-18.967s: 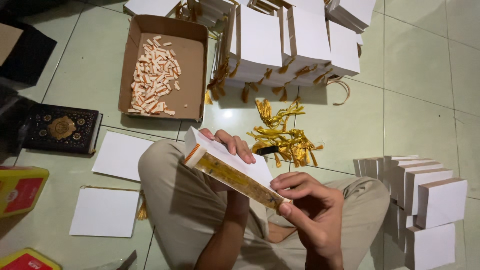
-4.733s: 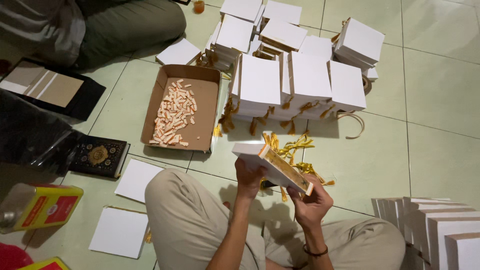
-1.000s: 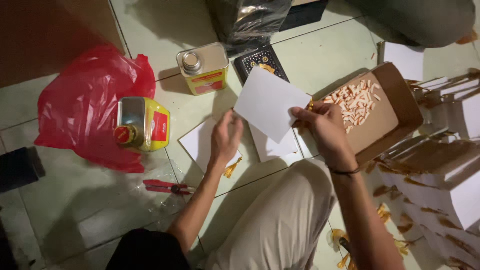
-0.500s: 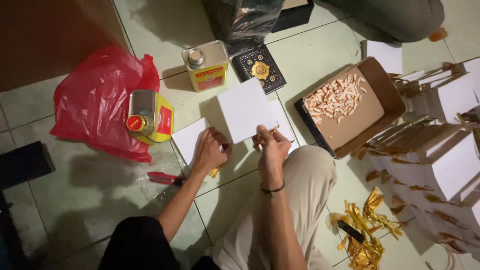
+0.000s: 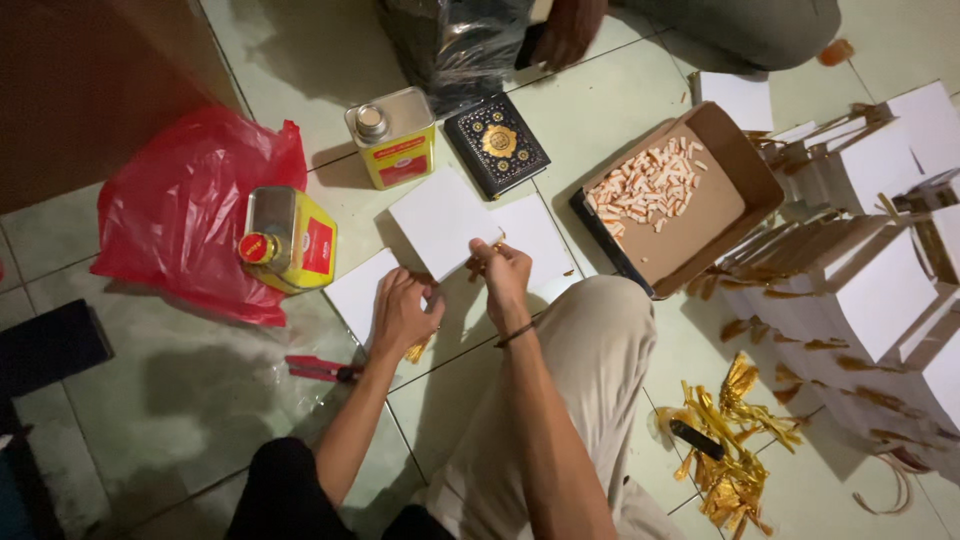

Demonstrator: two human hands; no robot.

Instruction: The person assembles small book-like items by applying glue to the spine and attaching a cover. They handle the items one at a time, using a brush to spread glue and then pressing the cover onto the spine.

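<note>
I sit on a tiled floor and hold a flat white box (image 5: 440, 220) above my knee. My right hand (image 5: 500, 275) pinches its near edge, with a bit of gold ribbon at the fingertips. My left hand (image 5: 403, 312) rests closed just below the box's left corner, over another flat white sheet (image 5: 362, 292) lying on the floor; whether it grips the box I cannot tell. A further white sheet (image 5: 535, 240) lies under the held box.
An open cardboard box (image 5: 715, 205) holds pale small pieces (image 5: 645, 190). Stacked white boxes (image 5: 880, 280) stand right, gold ribbons (image 5: 730, 440) near my leg. Two yellow tins (image 5: 290, 240) (image 5: 392, 135), a red bag (image 5: 180, 210), a dark patterned box (image 5: 497, 145), a red tool (image 5: 320, 368). Another person's hand (image 5: 565, 30) works opposite.
I set down the ribboned box and turned left. The flat white box came down from my raised right hand to between both hands, low over the floor sheets.
</note>
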